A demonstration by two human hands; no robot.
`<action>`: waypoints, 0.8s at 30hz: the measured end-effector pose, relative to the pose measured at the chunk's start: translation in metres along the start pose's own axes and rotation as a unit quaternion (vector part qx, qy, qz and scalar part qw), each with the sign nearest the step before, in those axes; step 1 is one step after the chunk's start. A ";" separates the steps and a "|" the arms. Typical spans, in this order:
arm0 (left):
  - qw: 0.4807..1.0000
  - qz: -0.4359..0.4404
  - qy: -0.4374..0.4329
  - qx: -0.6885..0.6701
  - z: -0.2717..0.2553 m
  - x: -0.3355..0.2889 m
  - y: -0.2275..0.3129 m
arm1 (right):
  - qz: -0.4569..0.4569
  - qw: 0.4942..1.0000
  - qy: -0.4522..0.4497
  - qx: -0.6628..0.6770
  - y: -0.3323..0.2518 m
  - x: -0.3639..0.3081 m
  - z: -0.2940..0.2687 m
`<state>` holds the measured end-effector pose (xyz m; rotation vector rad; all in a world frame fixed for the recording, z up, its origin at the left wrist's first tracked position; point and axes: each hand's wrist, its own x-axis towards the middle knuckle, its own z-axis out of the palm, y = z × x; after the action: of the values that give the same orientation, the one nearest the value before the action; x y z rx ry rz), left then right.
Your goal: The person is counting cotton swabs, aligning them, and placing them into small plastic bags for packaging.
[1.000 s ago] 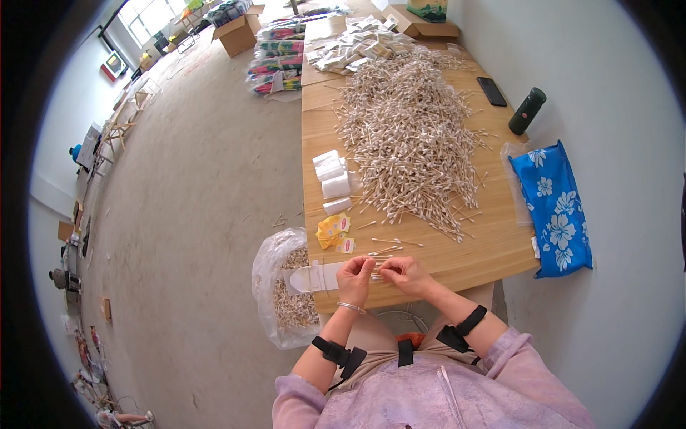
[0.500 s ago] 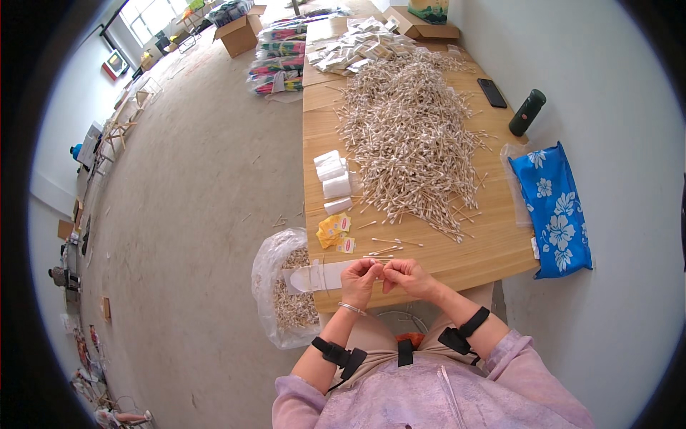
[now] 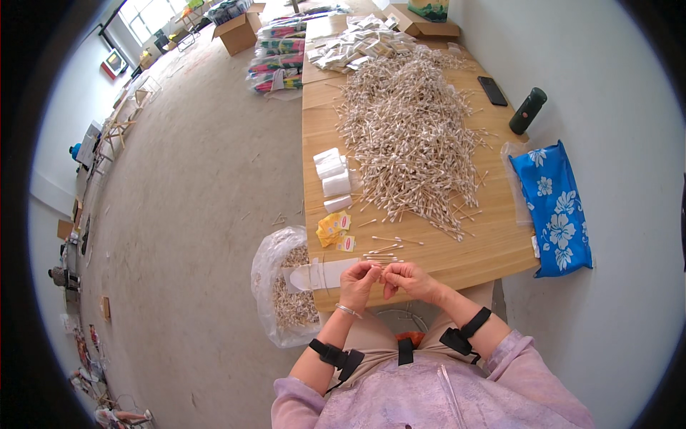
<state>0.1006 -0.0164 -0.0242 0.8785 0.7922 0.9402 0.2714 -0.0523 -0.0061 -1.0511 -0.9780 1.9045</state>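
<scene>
Left hand [image 3: 359,280] and right hand [image 3: 409,277] together at near edge of wooden surface [image 3: 493,247], fingertips meeting. Both pinched on a small bundle of cotton swabs [image 3: 377,267]; exact count too small to tell. Bundle held just above near edge, just beside a few loose swabs [image 3: 382,252] lying flat on the wood.

Large heap of swabs [image 3: 411,136] across middle of surface, well apart from hands. Stack of small white packets [image 3: 333,179] at left edge of heap. Yellow sachets [image 3: 334,229] between packets and hands.

Clear plastic bag [image 3: 275,286] hanging at left of surface, beside left hand, mouth open; contents: mass of pale swabs [image 3: 293,304], bag roughly half full. White flat sleeves [image 3: 321,274] lying across bag mouth and onto surface edge, touching left hand.

Far end: pile of filled white packets [image 3: 357,44]; open cardboard box [image 3: 421,21] beyond, contents not legible. Second cardboard box [image 3: 239,30] on floor, open. Striped bundles [image 3: 275,53] stacked on floor beside surface.

Right side: blue flowered pouch [image 3: 554,207] in clear wrap, at surface edge. Dark cylinder [image 3: 527,111] and black phone [image 3: 493,91] near wall.
</scene>
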 end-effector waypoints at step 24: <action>0.823 0.198 -0.013 0.532 -0.015 0.015 -0.019 | -0.213 0.644 0.440 -0.588 0.016 0.018 -0.020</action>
<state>0.0995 -0.0043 -0.0501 2.0938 1.1488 0.7901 0.2789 -0.0388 -0.0337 -1.9059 -1.5915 -0.0129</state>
